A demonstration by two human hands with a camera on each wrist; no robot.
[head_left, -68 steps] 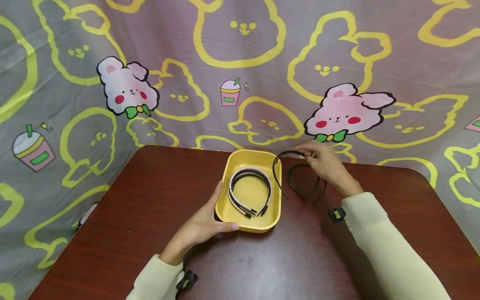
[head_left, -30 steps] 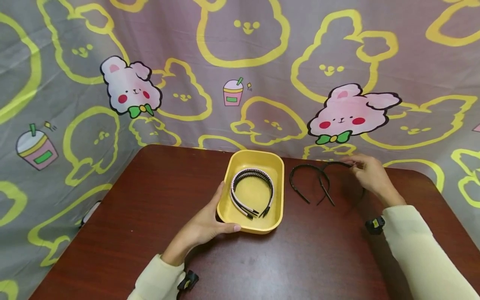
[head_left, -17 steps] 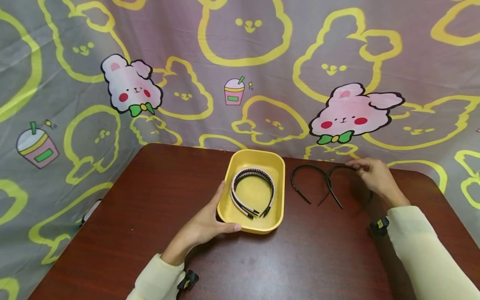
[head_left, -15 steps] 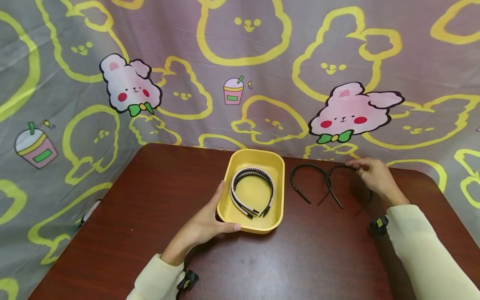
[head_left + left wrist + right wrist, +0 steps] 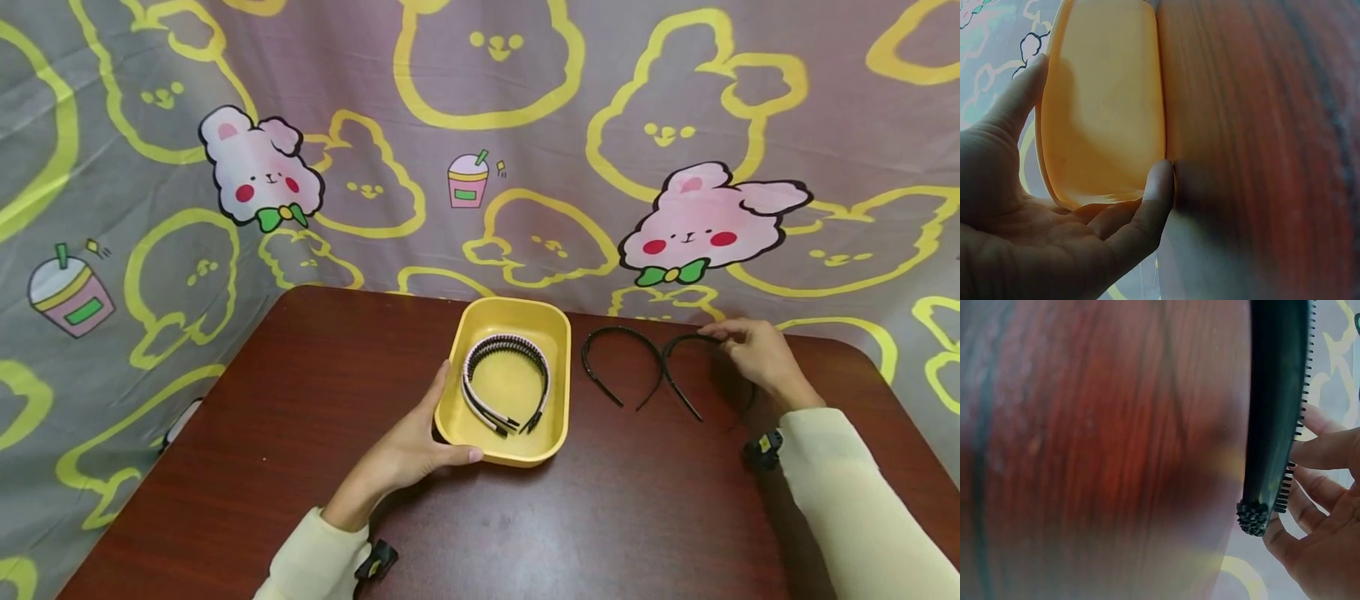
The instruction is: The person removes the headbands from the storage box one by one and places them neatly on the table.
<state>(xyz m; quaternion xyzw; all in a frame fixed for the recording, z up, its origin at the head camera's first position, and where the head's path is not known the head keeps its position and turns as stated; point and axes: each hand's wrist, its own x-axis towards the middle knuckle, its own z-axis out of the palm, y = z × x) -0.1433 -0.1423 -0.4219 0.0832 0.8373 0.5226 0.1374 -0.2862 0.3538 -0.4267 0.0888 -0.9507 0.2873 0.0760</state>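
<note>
Here, right hand (image 5: 765, 360) pinches toothed, curved headband (image 5: 1275, 412).

Yellow box (image 5: 506, 387); black headbands (image 5: 604, 389); pinkish-and-black headbands (image 5: 504, 342); reddish-brown, wood-grained table (image 5: 600, 500); grey curtain (image 5: 540, 158), yellow-outlined cartoon pattern.

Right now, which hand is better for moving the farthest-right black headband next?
Probably the right hand: its fingers are on that black headband. The left hand grips the yellow box, farther away.
</note>
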